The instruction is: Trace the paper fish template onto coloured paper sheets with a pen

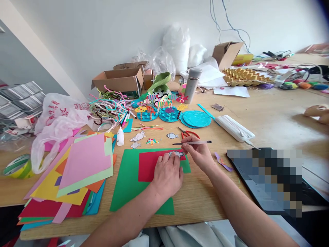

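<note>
My left hand (167, 175) lies flat on a red sheet (149, 166), fingers pressing a small grey paper fish (177, 154) down on it. The red sheet rests on a larger green sheet (128, 185). My right hand (196, 151) is pinched round a thin grey pen (192, 142), whose tip sits at the fish and whose dark end points right. Red-handled scissors (189, 132) lie just behind my right hand. More grey paper fish (137, 137) and another fish (172, 136) lie on the wooden table (269, 116) beyond the sheets.
A stack of coloured paper (77, 171) lies to the left, with a white glue bottle (120, 136) behind it. Blue round fish crafts (169, 113), pipe cleaners (108, 106), cardboard boxes (118, 80) and a grey flask (192, 85) stand further back. A dark tablet (267, 178) lies right. Another person's hand (317, 112) shows at far right.
</note>
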`<state>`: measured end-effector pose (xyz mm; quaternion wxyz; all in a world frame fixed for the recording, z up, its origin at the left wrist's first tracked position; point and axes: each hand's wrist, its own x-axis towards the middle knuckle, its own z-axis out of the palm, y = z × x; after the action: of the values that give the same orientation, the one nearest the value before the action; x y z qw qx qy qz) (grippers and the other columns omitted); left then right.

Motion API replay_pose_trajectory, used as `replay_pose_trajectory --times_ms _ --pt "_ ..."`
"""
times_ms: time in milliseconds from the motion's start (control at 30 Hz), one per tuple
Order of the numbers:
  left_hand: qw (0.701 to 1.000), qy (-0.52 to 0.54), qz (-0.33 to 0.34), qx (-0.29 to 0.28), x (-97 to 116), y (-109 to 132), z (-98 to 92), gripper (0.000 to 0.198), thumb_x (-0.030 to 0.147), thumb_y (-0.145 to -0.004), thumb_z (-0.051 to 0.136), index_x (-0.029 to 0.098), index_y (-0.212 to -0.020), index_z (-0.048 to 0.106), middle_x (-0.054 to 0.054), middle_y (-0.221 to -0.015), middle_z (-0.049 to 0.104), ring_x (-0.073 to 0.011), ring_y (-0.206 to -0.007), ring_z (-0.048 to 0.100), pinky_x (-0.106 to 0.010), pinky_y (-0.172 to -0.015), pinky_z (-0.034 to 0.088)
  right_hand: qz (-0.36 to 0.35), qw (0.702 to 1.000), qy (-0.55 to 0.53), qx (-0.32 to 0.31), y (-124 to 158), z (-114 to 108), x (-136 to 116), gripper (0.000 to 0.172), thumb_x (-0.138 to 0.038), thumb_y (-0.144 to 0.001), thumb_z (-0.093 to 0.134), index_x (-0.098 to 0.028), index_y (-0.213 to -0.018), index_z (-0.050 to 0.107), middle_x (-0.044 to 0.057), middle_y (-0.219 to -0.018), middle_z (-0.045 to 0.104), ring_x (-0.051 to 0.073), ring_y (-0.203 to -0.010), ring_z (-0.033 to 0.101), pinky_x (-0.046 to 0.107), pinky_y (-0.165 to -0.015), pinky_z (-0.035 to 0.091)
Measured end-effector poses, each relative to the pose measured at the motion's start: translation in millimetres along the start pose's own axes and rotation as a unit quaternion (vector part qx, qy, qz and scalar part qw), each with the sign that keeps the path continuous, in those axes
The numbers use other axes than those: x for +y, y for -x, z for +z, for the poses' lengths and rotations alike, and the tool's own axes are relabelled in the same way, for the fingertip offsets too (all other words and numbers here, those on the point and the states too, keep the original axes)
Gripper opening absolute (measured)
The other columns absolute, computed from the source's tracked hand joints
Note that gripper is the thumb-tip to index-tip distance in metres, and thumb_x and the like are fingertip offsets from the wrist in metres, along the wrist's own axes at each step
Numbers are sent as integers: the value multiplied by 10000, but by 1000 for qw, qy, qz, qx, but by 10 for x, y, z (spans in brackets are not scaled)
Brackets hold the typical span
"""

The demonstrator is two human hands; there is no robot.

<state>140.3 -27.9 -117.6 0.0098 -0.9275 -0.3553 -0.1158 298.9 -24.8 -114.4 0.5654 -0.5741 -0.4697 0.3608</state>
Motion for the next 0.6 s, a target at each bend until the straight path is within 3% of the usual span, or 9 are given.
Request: replay_pose_trajectory --times_ms 200,333,500,600 --pt "999 9 -11 -48 4 7 6 362 293 -921 420 107 -1217 511 -132 -1261 584 -243 -883 608 -392 -727 495 50 994 58 -76 -65 127 -223 229 -407 -780 583 -191 -758 510 -27 -551 547 122 -495 536 240 -478 427" --pt "996 16 -19 -90 -10 3 -10 390 302 -925 401 108 -1254 478 -144 -1279 572 -208 -713 628 -370 -590 493 15 988 143 -64 -174 275 -356 159 -336 -812 523 -197 -735 507 -1 -599 617 125 -523 574 225 -498 420" --pt "999 36 -7 -36 -23 -6 -29 296 285 -891 466 123 -1117 566 -128 -1109 636 -271 -969 573 -419 -804 479 -30 981 189 -10 -230 411 -212 161 -286 -815 478 -206 -675 471 -18 -538 577 112 -474 527 219 -491 384" --pt "999 31 10 -28 -21 -7 -20 283 297 -891 458 118 -1072 583 -140 -1082 633 -283 -1026 538 -436 -811 458 -33 977 212 -12 -218 402 -77 159 -273 -815 464 -209 -669 463 -33 -513 545 107 -453 496 221 -482 355"
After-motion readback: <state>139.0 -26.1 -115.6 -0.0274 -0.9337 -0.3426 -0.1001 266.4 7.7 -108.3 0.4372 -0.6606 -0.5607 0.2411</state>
